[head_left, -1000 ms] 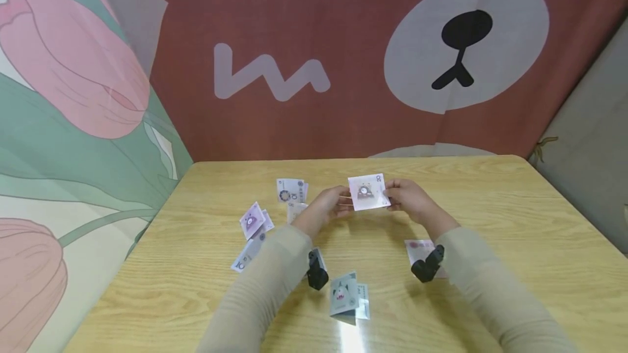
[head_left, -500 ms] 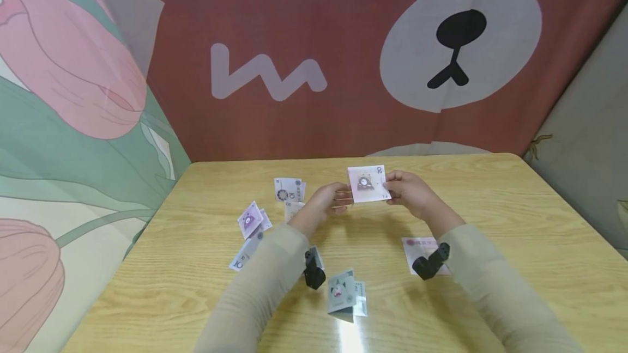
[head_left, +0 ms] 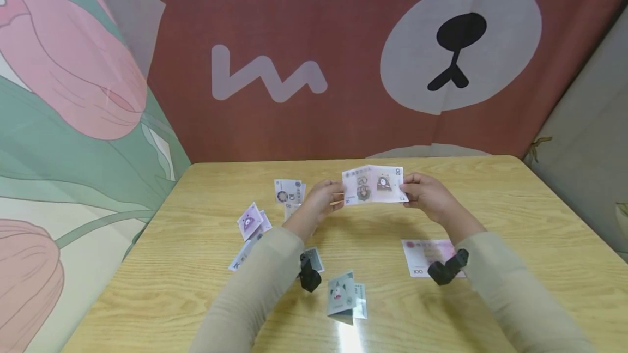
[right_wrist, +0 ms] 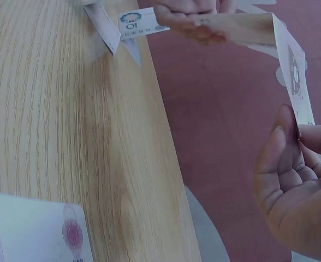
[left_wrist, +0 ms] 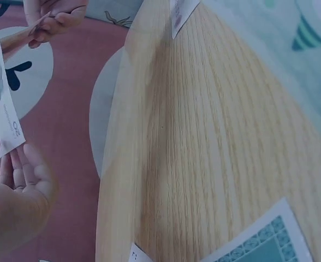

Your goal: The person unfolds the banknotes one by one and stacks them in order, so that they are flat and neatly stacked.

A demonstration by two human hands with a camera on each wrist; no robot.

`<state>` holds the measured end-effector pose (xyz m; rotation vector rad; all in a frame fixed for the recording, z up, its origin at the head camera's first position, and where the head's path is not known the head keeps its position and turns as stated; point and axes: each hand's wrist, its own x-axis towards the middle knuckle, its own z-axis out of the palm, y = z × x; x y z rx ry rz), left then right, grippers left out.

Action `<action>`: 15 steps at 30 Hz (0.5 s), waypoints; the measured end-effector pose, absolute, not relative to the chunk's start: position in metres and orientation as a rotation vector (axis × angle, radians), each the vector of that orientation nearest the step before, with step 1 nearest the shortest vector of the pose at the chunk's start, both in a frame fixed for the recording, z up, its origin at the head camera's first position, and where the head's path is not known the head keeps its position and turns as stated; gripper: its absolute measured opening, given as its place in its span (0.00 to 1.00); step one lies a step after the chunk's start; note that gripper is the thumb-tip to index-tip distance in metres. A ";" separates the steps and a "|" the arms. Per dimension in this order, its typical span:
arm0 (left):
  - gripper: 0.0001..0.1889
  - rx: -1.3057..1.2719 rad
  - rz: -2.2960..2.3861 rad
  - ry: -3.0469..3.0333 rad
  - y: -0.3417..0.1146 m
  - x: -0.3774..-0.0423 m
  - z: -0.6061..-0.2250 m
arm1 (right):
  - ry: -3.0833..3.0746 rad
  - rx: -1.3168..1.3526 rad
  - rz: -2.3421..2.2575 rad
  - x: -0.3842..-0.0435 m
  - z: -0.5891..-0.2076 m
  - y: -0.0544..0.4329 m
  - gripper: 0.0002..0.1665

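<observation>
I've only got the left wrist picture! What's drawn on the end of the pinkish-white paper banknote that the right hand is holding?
Observer: In the head view, that end of the pinkish-white paper banknote, by the right hand, shows a small dark creature.
Operator: Ooh! Does any banknote lying around say 100?
Observer: Yes, the head view shows a white-and-pink paper banknote marked 100 on the light-brown wooden table.
</observation>
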<state>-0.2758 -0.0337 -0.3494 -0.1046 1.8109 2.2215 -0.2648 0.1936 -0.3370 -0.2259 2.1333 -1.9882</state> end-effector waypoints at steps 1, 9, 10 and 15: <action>0.07 -0.102 2.215 1.815 -0.034 -0.272 -0.345 | 2.132 -0.224 -1.993 -0.264 -0.337 0.194 0.02; 0.06 -0.105 2.199 1.837 -0.035 -0.280 -0.356 | 2.189 -0.210 -1.945 -0.261 -0.339 0.203 0.03; 0.06 -0.103 2.198 1.837 -0.035 -0.280 -0.357 | 2.205 -0.208 -1.932 -0.260 -0.340 0.204 0.04; 0.05 -0.062 2.179 1.859 -0.035 -0.274 -0.355 | 2.286 -0.185 -1.857 -0.257 -0.342 0.212 0.08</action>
